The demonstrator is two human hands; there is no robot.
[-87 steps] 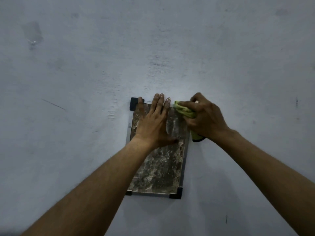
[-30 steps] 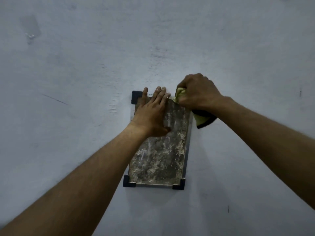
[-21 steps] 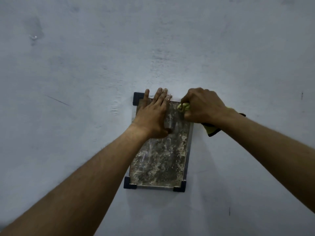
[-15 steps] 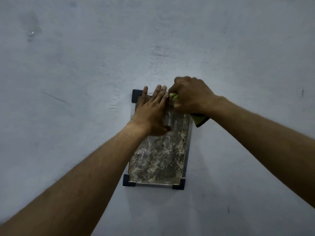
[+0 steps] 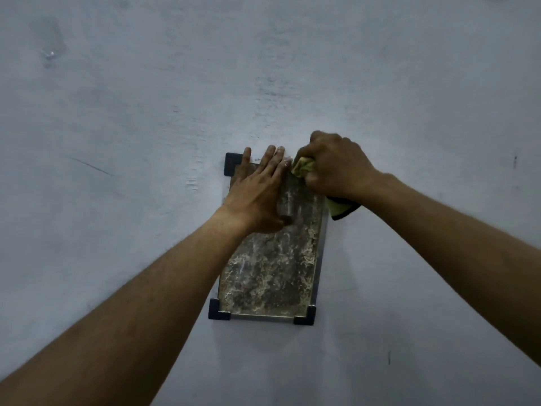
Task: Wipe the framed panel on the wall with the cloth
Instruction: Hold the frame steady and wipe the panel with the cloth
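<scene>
Back at the top edge, my right hand (image 5: 336, 167) grips the bunched cloth (image 5: 303, 168); left hand (image 5: 257, 194), flat and spread, steadies the framed panel (image 5: 272, 276). Long, firm downward strokes should serve best.

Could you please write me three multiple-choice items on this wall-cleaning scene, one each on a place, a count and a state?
1. Where is the cloth on the framed panel?
A. at its upper right
B. at its lower left
C. below it, on the wall

2. How many black corner pieces of the frame show?
A. one
B. three
C. five

3. How does the left hand lie?
A. clenched round the cloth
B. flat and open on the panel
C. off the wall entirely

Answers:
1. A, since the right hand presses the bunched yellow-green cloth at the panel's upper right.
2. B, since the upper left corner and both lower corners show, while the hand covers the fourth.
3. B, since its fingers are spread over the panel's upper left part.
</scene>
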